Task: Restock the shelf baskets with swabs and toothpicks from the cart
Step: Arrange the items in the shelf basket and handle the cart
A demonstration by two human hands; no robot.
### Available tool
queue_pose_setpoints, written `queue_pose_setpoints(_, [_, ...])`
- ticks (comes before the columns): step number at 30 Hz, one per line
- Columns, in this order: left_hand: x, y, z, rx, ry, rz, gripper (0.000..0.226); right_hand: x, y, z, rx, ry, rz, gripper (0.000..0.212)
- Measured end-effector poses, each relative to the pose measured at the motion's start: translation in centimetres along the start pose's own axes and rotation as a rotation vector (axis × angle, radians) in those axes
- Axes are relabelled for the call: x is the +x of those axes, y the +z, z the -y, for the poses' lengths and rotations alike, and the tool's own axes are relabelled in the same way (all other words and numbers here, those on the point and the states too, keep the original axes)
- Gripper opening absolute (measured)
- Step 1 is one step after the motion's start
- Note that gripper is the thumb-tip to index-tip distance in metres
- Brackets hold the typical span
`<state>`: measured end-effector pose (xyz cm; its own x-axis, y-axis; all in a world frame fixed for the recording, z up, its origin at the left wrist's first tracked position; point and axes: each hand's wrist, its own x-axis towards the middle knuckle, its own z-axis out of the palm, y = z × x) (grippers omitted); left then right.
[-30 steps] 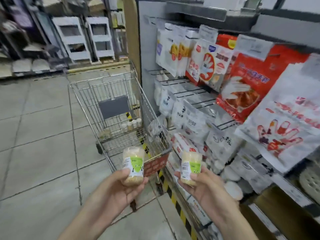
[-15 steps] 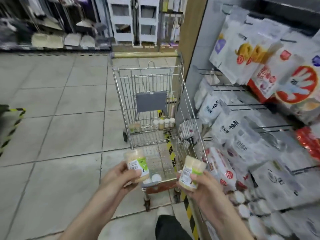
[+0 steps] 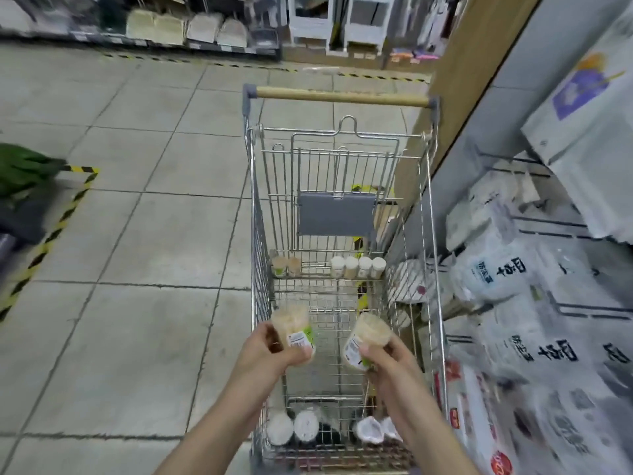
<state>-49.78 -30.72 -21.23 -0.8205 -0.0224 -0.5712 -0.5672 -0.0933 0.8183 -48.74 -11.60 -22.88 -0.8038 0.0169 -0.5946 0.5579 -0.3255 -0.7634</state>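
My left hand (image 3: 270, 351) grips a clear toothpick jar (image 3: 293, 327) with a green and white label. A second toothpick jar (image 3: 364, 337) is held in my right hand (image 3: 388, 363). Both jars hang over the near half of the wire shopping cart (image 3: 428, 234). At the cart's far end stand several more small jars (image 3: 358, 267). Round white swab tubs (image 3: 294, 428) lie at its near end, partly hidden by my arms.
Shelving with hanging bags of gloves and white packets (image 3: 507, 275) runs along the right, close to the cart. Tiled floor spreads to the left, with yellow-black tape (image 3: 61, 217) round a dark green item (image 3: 20, 169). More shelves stand at the far back.
My view has swung left and down from the shelf to the cart. Both hands, each still holding its jar, now hang over the cart basket instead of beside the shelf.
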Motion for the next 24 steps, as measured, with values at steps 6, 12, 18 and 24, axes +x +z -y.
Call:
queue_pose_setpoints(6, [11.5, 3.8, 2.3, 0.066, -0.046, -0.127, 0.047, 12.2, -2.6, -1.2, -0.142, 0.067, -0.042, 0.048])
queue_pose_setpoints(12, [21.5, 5.1, 7.2, 0.093, -0.109, -0.258, 0.047, 23.8, -3.9, -5.7, -0.320, 0.115, -0.120, 0.042])
queue_pose_setpoints(18, [29.3, 5.3, 12.0, 0.119, -0.105, -0.354, 0.041, 32.0, -3.5, -9.3, -0.428, 0.085, -0.146, 0.041])
queue_pose_setpoints(24, [36.3, 5.4, 15.2, 0.156, -0.123, -0.406, 0.044, 38.2, -3.1, -11.6, -0.556, 0.073, -0.104, 0.035])
